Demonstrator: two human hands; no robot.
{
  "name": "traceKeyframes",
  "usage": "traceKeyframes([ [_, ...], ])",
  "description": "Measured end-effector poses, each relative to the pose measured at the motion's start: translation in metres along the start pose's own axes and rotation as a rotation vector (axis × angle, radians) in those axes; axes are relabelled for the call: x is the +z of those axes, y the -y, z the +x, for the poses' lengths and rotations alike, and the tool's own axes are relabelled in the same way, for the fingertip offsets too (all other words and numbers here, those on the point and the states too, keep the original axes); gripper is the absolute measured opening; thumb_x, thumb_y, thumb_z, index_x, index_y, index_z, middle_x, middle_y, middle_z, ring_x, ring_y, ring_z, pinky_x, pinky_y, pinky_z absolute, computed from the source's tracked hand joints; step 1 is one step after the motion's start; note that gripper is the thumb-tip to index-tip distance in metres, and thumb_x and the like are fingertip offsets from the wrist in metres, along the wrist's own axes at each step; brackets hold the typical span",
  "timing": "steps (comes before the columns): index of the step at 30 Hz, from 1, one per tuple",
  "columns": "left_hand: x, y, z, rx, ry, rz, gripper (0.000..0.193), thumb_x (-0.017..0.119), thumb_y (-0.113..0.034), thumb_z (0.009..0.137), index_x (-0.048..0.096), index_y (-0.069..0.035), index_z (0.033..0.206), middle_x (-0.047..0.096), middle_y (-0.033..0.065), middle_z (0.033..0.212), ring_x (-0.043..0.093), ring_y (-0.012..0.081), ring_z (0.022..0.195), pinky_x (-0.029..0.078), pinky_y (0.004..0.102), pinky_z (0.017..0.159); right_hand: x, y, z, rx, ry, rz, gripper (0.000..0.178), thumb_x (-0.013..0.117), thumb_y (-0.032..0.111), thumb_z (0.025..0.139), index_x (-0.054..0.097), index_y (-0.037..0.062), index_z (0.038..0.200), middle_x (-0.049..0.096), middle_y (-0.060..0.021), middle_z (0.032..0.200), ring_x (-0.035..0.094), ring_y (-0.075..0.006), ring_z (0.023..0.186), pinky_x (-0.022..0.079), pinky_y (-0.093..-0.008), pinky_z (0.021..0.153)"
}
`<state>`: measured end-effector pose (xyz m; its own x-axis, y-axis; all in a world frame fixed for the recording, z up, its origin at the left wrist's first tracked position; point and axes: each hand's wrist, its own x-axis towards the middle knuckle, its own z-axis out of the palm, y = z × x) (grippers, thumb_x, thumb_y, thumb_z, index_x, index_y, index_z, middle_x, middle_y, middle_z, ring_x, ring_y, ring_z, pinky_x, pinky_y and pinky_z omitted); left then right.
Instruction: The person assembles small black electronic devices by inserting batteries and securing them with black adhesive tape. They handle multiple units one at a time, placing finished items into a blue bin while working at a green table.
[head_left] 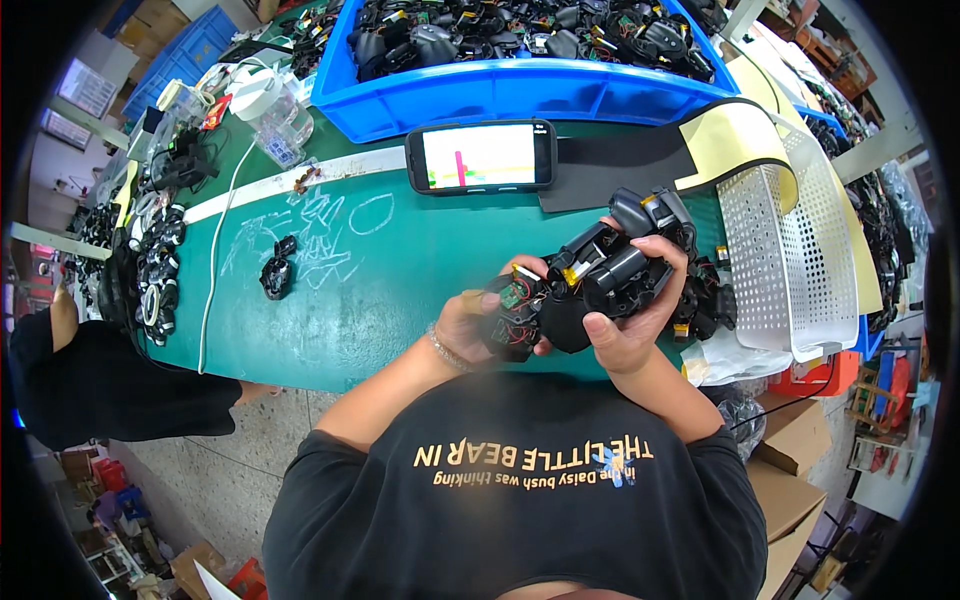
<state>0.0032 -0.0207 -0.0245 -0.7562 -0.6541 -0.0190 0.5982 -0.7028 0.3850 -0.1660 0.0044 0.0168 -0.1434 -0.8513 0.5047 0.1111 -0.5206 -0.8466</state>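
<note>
My left hand (463, 326) is closed round a black plastic housing (518, 318) whose open side shows a green circuit board and thin red wires. Cupped in my right hand (640, 335) is a cluster of black plastic device parts (618, 275), some with yellow tabs; its thumb and fingers press round them. The two hands are close together over the front edge of the green table mat (400, 260). More black parts with red wires (708, 300) lie just right of my right hand. A single black part (278, 268) lies alone on the mat to the left.
A blue bin (500, 95) heaped with similar black parts stands at the back. Before it a phone (482, 156) leans upright. A white perforated basket (795, 250) stands at right; a plastic jug (275, 115), a white cable (213, 270) and a person's dark clothing (120, 385) are at left.
</note>
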Motion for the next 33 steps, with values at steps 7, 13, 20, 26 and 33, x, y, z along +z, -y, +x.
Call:
traceKeyframes([
  [7,0.001,0.000,0.001,0.002,-0.001,0.001,0.060,0.069,-0.032,0.070,0.043,-0.006,0.119,0.055,0.0175,0.107,0.060,0.0292,0.086,0.051,0.0399,0.066,-0.005,-0.008,0.004,-0.147,0.103,0.080,0.072,0.079,0.018,0.071,0.029,0.0039,0.120,0.044,-0.0258,0.118,0.058,-0.0282,0.100,0.049,-0.0376,0.086],
  [13,-0.001,0.000,0.002,0.002,-0.016,0.017,0.061,0.070,-0.032,0.070,0.044,-0.005,0.118,0.055,0.0186,0.106,0.060,0.0294,0.084,0.051,0.0404,0.066,-0.001,-0.006,0.000,-0.042,0.022,0.008,0.078,0.078,0.041,0.069,0.030,0.0080,0.121,0.044,-0.0199,0.117,0.051,-0.0214,0.096,0.046,-0.0326,0.082],
  [20,-0.001,0.001,0.002,0.006,-0.002,0.004,0.061,0.070,-0.031,0.070,0.044,-0.005,0.119,0.056,0.0189,0.104,0.061,0.0298,0.083,0.051,0.0404,0.065,-0.006,-0.009,0.003,-0.113,0.087,0.077,0.072,0.079,0.019,0.070,0.028,0.0047,0.120,0.045,-0.0256,0.119,0.058,-0.0268,0.100,0.050,-0.0371,0.084],
  [26,-0.003,0.001,0.002,0.001,-0.005,0.019,0.060,0.070,-0.031,0.070,0.045,-0.005,0.118,0.057,0.0184,0.102,0.060,0.0296,0.083,0.051,0.0401,0.065,-0.002,-0.009,0.003,-0.096,0.096,0.157,0.071,0.078,0.016,0.071,0.028,0.0047,0.120,0.044,-0.0254,0.119,0.057,-0.0266,0.100,0.051,-0.0371,0.083],
  [33,0.002,0.002,0.001,0.004,-0.044,0.008,0.061,0.068,-0.031,0.070,0.043,-0.006,0.120,0.055,0.0176,0.107,0.061,0.0291,0.083,0.052,0.0400,0.067,-0.003,-0.013,0.003,-0.142,0.079,0.077,0.070,0.078,0.013,0.070,0.031,0.0028,0.120,0.045,-0.0175,0.110,0.057,-0.0239,0.098,0.045,-0.0397,0.092],
])
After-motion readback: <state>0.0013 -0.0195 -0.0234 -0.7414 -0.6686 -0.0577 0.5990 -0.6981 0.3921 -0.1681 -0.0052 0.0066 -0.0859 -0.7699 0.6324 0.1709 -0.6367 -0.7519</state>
